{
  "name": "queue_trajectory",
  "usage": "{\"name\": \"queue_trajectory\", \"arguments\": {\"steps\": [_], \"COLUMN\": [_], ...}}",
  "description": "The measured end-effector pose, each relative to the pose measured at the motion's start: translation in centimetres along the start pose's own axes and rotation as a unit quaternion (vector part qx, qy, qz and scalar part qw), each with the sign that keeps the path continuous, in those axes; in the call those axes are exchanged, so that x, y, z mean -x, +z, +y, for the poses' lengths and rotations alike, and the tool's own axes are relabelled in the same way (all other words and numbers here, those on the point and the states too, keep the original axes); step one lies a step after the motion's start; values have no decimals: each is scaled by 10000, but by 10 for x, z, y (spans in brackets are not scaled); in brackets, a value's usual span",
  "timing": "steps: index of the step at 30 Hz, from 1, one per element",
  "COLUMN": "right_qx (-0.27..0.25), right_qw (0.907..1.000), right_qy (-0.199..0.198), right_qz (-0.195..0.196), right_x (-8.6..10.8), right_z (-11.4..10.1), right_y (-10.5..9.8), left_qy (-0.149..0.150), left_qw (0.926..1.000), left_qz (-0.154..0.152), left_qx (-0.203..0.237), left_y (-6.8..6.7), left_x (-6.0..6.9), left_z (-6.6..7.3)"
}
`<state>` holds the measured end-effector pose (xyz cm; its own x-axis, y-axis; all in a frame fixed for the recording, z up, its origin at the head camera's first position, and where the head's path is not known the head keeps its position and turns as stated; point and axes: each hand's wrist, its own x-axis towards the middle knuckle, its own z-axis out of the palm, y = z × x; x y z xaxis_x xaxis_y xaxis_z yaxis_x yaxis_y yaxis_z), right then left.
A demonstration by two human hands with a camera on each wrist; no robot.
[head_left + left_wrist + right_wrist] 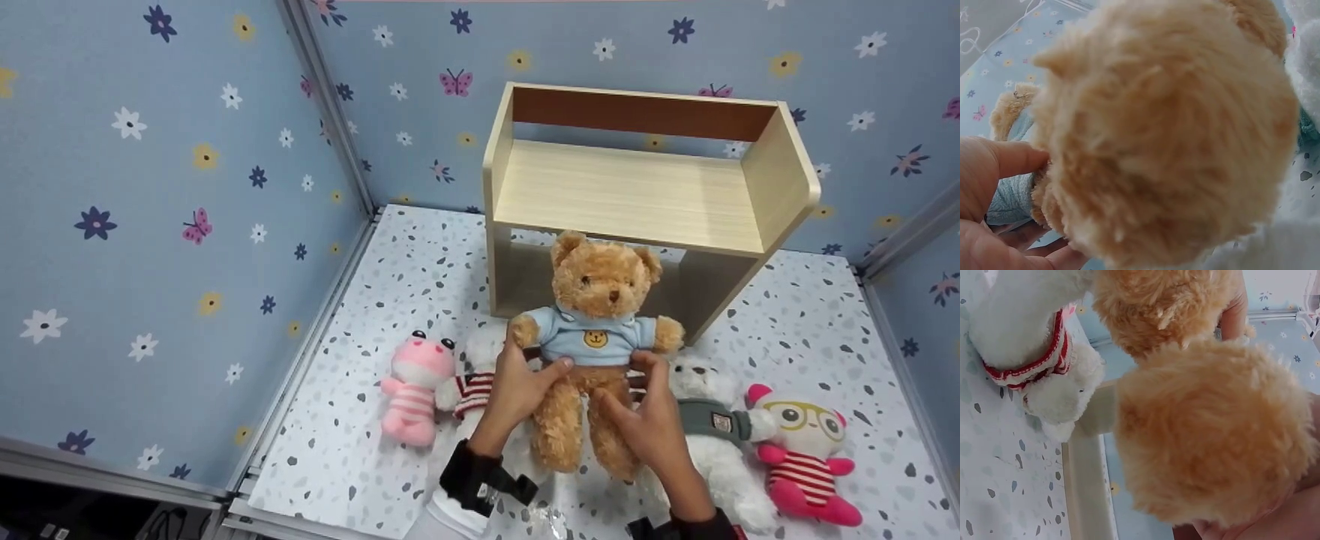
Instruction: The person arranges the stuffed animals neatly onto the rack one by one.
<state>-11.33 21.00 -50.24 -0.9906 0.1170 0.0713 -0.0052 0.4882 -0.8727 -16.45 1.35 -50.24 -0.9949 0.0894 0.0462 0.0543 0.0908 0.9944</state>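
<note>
A brown teddy bear (pixel 598 337) in a light blue top is held up between both hands, its face turned to the head camera. My left hand (pixel 517 390) grips it at the waist on one side, thumb on the front of the belly. On the other side my right hand (pixel 651 416) holds it, with the thumb over the top of a leg. In the left wrist view a furry leg (pixel 1168 135) fills most of the picture and hides part of the hand. The right wrist view is largely covered by the other leg (pixel 1213 433).
A pale wooden two-level shelf (pixel 630 195) stands behind the bear. On the speckled table lie a pink striped plush (pixel 416 390), a white plush in a red-striped top (pixel 474 391), a white bear in a green top (pixel 712 420) and a pink panda plush (pixel 802 457).
</note>
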Motion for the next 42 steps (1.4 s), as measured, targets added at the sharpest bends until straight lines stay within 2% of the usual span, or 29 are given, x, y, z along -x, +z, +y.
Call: {"name": "queue_trajectory", "arguments": {"steps": [7, 20, 35, 42], "right_qx": [161, 122, 260, -74], "right_qw": [9996, 9997, 9995, 9998], "right_qy": [-238, -182, -110, -6], "right_qz": [55, 78, 141, 186], "right_x": [-3, -8, -15, -17], "right_z": [-1, -9, -18, -19], "right_y": [-1, -1, 7, 11], "left_qy": [102, 340, 385, 598], "left_qw": [9999, 9993, 9989, 9980], "left_qz": [82, 119, 221, 175], "left_qx": [13, 38, 119, 138], "left_y": [3, 3, 2, 2], "left_x": [-2, -6, -8, -10], "left_z": [1, 3, 5, 5]}}
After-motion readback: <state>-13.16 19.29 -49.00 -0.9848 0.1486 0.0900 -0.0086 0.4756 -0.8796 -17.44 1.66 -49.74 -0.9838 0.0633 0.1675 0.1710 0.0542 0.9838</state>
